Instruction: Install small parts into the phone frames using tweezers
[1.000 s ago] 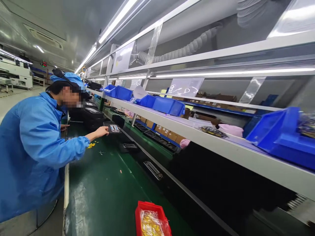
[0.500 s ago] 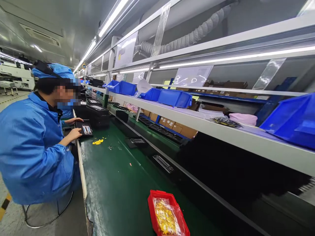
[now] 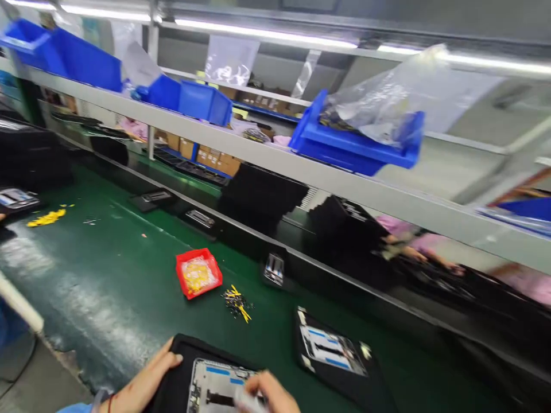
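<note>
My left hand [image 3: 148, 377] lies flat with fingers stretched on the left edge of a black tray [image 3: 181, 376] that carries an opened device with blue strips [image 3: 215, 390] at the bottom of the view. My right hand [image 3: 267, 396] hovers over the device, fingers curled around a small pale object I cannot make out, blurred. A second black tray with a similar device [image 3: 331, 350] lies to the right on the green belt [image 3: 107, 275]. A red bin of yellow parts [image 3: 198, 273] and a small heap of black and yellow pieces [image 3: 236, 301] sit just beyond.
A grey shelf [image 3: 241, 149] runs above the belt with blue bins [image 3: 357, 143], one holding a clear plastic bag. Black trays stand stacked behind the belt. A yellow scatter [image 3: 45, 218] and another tray lie far left. A person in pink sleeves works on the far side at right.
The view has swung right and down, away from the neighbouring worker in blue. My hands and the tray with the opened device have come into view.
</note>
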{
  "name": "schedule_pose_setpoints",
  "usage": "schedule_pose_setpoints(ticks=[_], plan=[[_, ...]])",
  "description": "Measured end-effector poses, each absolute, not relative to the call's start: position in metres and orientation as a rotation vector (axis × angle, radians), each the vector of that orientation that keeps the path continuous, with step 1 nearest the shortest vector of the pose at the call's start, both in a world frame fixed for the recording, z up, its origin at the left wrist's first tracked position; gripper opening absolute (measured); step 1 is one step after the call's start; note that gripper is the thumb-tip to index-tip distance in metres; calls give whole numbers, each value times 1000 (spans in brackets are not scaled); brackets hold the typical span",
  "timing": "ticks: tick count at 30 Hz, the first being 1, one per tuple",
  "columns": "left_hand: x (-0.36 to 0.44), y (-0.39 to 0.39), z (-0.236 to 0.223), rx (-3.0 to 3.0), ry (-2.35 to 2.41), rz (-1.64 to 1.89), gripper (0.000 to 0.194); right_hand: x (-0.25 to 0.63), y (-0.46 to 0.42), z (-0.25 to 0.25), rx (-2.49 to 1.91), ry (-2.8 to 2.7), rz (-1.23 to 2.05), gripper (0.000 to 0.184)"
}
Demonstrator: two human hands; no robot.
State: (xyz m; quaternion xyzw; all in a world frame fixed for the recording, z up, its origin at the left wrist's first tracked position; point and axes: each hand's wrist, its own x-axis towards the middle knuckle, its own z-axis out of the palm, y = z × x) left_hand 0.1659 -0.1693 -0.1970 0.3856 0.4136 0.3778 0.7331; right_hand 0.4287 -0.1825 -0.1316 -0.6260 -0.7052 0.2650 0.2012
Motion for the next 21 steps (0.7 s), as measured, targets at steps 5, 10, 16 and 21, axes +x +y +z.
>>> schedule_pose_setpoints(ticks=[5, 10, 16, 21], plan=[[161, -144, -176, 873, 1059, 883, 47, 423, -119, -116, -2017, -1770, 511, 13], [155, -121, -170, 1587, 1256, 963, 33, 412, -81, -129, -2054, -1689, 494, 13], [168, -113, -148, 2307, 1247, 922, 23, 413, -78, -151, -2038, -1575, 542, 13], [209, -88, -132, 2289, 1052, 660, 22, 416, -84, -154, -1982, -1457, 586, 13]])
